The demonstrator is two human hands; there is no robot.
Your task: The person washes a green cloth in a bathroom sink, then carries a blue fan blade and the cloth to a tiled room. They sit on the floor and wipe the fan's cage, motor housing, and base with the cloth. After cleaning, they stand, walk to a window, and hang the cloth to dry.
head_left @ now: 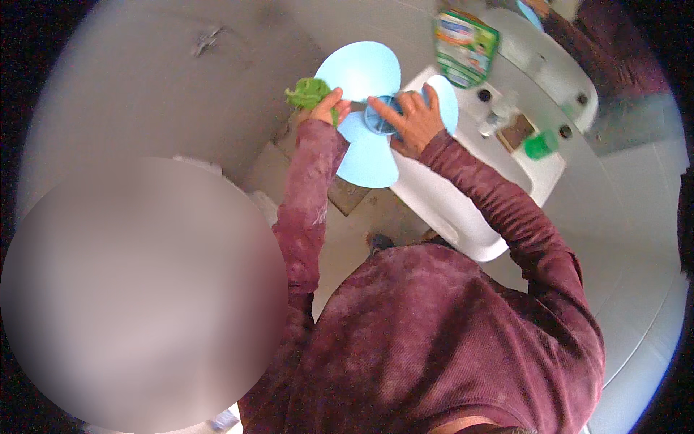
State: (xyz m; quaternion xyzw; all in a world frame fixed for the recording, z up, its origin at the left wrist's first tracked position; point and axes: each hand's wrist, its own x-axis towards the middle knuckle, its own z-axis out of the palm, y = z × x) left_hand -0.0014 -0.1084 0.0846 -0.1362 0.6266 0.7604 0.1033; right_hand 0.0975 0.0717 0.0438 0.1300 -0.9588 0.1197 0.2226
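Observation:
A light blue fan blade (370,64) with three broad petals and a darker blue hub is held up beside the white sink. My left hand (325,110) is closed at the inner edge of the upper petal, with a crumpled green cloth (307,92) in its grip. Part of the cloth bulges out past the fingers on the left. My right hand (416,124) grips the fan blade around the hub, its fingers across the hub's rim. The right petal is partly hidden behind this hand.
The white sink (463,226) has a tap (494,121), a brown block (516,134) and a green cup (539,145) on its ledge. A green pouch (468,49) stands behind, near a mirror. A wall tap (208,42) shows upper left. A blurred disc covers the lower left.

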